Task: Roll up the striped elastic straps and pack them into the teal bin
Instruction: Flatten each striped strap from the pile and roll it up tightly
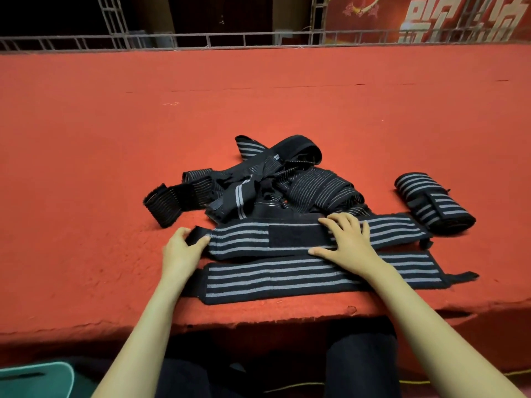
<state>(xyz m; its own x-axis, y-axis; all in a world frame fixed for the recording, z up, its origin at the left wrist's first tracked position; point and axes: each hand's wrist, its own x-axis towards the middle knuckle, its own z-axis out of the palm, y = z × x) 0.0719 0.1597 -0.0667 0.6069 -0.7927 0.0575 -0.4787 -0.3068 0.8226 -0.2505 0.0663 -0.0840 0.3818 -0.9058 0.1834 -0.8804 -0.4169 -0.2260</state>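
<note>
Red felt bench (86,168), straps all over, looks like a roll is about to start

Left hand (181,251) has its grip pinched on the end of the upper flat strap (244,239) mid-frame, probably to start the curl. The right hand (347,239) lies flat and unclenched on the strap's middle so it won't slide. A second flat strap (287,278) sits just below, the tangled pile (258,182) crowds behind, and there's a rolled strap (434,203) at right. The teal bin (34,380) is at lower left, off the bench.

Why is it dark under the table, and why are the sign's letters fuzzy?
Head view: light hits the red felt tabletop, leaving the teal bin below in shadow. Head view: the far red sign sits in the wide lens's corner, likely why its white letters smear; the striped straps look sharp.
</note>
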